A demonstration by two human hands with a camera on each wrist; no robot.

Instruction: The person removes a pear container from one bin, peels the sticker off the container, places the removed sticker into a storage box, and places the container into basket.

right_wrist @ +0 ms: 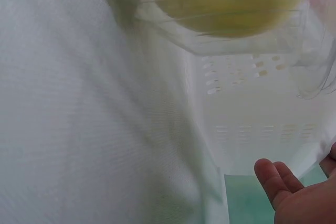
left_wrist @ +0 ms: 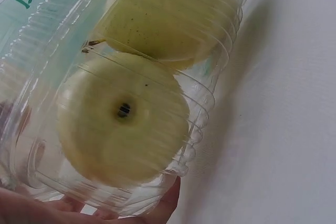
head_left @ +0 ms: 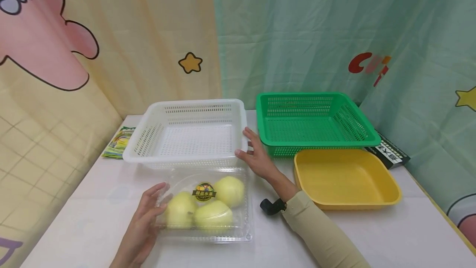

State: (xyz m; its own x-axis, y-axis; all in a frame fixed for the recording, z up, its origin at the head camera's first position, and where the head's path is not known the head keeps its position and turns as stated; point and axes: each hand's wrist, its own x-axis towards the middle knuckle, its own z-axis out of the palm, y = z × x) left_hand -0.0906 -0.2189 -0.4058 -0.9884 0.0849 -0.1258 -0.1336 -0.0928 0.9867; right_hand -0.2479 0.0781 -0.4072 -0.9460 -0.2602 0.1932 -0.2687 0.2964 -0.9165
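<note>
A clear plastic fruit box [head_left: 243, 226] with a dark round label holds three yellow-green pears [head_left: 229, 191]. My left hand [head_left: 143, 222] grips it by its left end, thumb on the lid and fingers along the side. In the left wrist view one pear [left_wrist: 123, 119] shows through the ridged wall, and fingers [left_wrist: 165, 203] curl at the box's lower end. Beyond the box stands a white perforated basket [head_left: 186, 162]. My right hand [head_left: 259, 156] touches the right rim near its front corner, thumb and index finger extended, the other fingers partly hidden outside.
A green perforated basket [head_left: 357, 119] stands at the back right, with a yellow basin [head_left: 346, 179] in front. A black printed box [head_left: 388, 152] lies partly behind them. Left of the white basket lies a green-yellow packet [head_left: 119, 144]. Patterned curtains [head_left: 156, 44] enclose the table.
</note>
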